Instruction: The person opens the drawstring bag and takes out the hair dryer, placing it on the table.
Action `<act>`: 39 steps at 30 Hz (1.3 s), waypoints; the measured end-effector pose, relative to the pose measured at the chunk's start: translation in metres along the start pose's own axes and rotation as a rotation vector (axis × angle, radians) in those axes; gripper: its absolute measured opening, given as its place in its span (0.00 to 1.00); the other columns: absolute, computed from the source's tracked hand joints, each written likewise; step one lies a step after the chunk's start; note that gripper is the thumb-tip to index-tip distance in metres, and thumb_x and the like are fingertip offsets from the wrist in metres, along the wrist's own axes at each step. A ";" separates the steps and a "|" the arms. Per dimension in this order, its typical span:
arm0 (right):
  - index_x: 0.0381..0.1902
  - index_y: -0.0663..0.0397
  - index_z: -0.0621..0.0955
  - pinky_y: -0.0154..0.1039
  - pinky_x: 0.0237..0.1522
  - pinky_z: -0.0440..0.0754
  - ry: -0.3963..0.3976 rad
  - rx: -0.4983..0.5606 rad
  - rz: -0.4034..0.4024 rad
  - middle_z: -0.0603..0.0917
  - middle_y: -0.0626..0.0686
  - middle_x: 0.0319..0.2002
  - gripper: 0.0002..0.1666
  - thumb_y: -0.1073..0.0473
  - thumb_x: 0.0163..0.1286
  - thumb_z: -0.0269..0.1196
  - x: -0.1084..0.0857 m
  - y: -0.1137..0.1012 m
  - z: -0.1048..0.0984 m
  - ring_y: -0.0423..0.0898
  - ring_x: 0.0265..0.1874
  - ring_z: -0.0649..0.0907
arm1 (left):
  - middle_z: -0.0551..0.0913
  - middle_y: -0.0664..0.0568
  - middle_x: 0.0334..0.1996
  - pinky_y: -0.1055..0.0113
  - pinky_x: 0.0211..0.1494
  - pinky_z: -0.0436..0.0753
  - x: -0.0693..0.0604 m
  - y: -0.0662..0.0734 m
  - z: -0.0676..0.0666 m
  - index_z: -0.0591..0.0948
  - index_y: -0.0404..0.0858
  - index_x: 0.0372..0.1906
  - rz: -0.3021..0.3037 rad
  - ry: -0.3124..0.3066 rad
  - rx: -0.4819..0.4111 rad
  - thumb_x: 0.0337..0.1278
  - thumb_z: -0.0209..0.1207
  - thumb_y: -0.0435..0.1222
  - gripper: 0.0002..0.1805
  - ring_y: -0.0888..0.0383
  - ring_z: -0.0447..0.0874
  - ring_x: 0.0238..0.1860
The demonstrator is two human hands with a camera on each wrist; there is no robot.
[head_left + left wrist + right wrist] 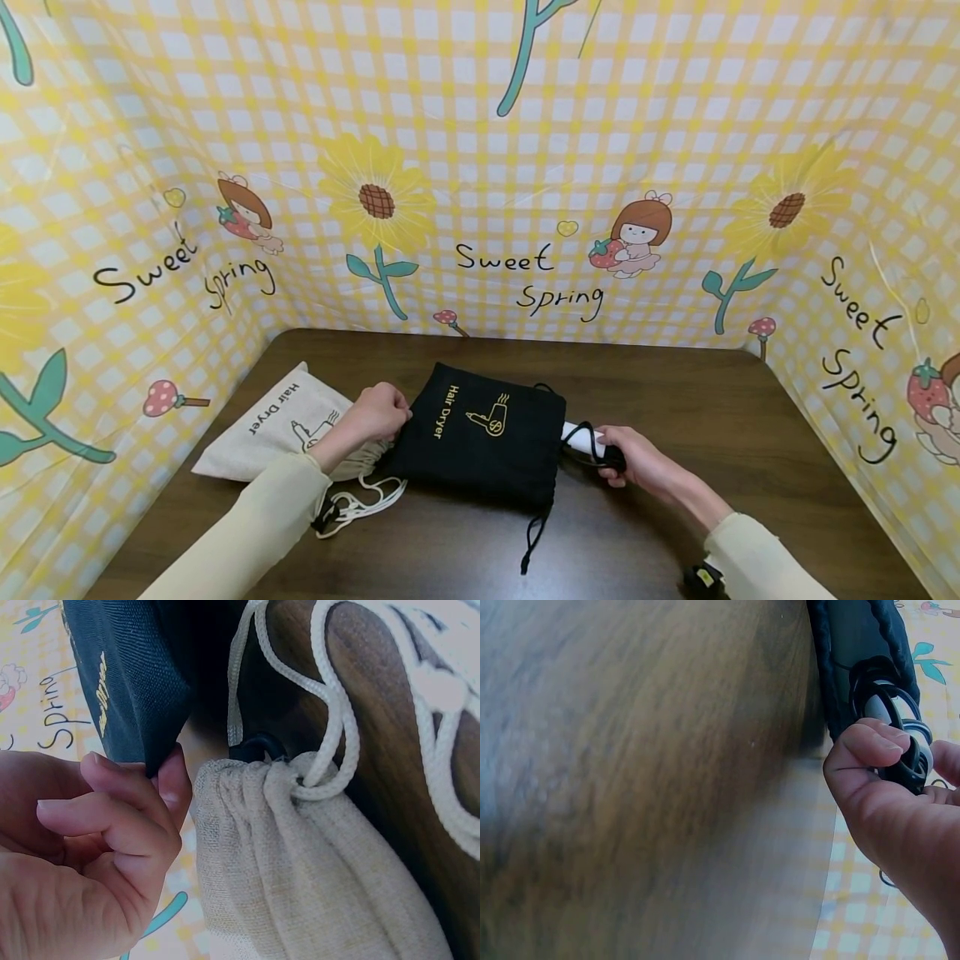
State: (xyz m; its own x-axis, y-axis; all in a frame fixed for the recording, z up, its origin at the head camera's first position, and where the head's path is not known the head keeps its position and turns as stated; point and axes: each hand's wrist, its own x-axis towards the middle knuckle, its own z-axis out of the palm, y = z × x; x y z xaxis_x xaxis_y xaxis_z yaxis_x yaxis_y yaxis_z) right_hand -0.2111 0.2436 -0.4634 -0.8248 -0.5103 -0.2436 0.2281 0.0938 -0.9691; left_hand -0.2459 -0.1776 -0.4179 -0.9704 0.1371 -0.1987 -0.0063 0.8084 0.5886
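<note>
We find the left hand (377, 415) pinching the edge of the black bag (465, 462), which extends rightward from that grip; the right hand (637, 458) grasps a white handle (573, 434) at the bag's mouth. We advise holding the edge taut, the handle aligned, and its cord (870, 671) clear of the drawstring (524, 563).

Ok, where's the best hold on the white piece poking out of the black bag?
Probably the exposed end of the white piece, coming from the right: it juts rightward from the mouth of the black bag, black cord looped around it. The right hand grips there; the left hand pinches the bag's opposite end.
</note>
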 end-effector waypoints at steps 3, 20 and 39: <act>0.59 0.74 0.66 0.35 0.28 0.70 0.002 0.004 0.002 0.72 0.56 0.34 0.20 0.62 0.81 0.43 0.000 0.001 0.000 0.43 0.25 0.71 | 0.80 0.50 0.16 0.64 0.29 0.79 0.000 0.000 0.000 0.85 0.35 0.28 0.001 0.005 -0.002 0.71 0.61 0.30 0.12 0.57 0.80 0.19; 0.61 0.75 0.64 0.34 0.29 0.70 -0.005 0.005 -0.007 0.73 0.55 0.35 0.21 0.62 0.80 0.42 -0.003 0.003 -0.002 0.43 0.26 0.71 | 0.80 0.50 0.15 0.65 0.29 0.79 0.001 0.000 0.001 0.86 0.35 0.28 -0.007 0.000 -0.002 0.71 0.61 0.30 0.12 0.57 0.80 0.19; 0.59 0.74 0.66 0.34 0.29 0.71 -0.005 -0.002 -0.004 0.73 0.56 0.35 0.19 0.62 0.81 0.42 -0.006 0.006 -0.004 0.43 0.26 0.71 | 0.80 0.50 0.15 0.65 0.28 0.78 0.004 -0.004 0.001 0.85 0.36 0.27 -0.009 -0.003 -0.011 0.71 0.60 0.30 0.13 0.56 0.80 0.19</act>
State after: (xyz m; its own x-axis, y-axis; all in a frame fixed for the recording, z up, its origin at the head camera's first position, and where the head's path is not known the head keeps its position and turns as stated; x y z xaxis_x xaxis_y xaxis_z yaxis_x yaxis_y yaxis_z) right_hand -0.2074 0.2508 -0.4684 -0.8232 -0.5146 -0.2398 0.2242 0.0933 -0.9701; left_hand -0.2498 -0.1794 -0.4219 -0.9695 0.1316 -0.2065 -0.0178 0.8034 0.5952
